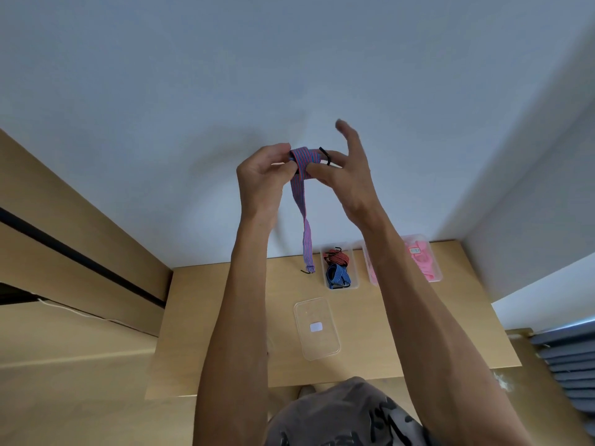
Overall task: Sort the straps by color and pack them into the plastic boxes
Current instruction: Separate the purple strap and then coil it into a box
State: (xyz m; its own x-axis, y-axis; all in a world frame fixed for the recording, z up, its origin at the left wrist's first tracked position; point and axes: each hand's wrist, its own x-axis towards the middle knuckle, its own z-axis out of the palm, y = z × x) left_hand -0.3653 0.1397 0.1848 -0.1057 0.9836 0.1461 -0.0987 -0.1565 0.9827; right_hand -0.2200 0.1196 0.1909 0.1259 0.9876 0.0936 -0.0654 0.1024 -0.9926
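Note:
Both my hands are raised high above the table, folding a red-and-blue striped strap (304,201). My left hand (262,175) pinches the folded top of it. My right hand (346,165) pinches the other side next to the black hook, with its other fingers spread. The strap's loose end hangs down to just above the table, a black hook at its tip. A clear plastic box (354,268) at the back holds a rolled red strap (337,257) and a rolled blue strap (338,274).
A clear lid (317,328) lies flat in the middle of the wooden table (225,317). A second clear box (434,265) with pink contents stands at the back right, partly hidden by my right forearm. A white wall rises behind the table.

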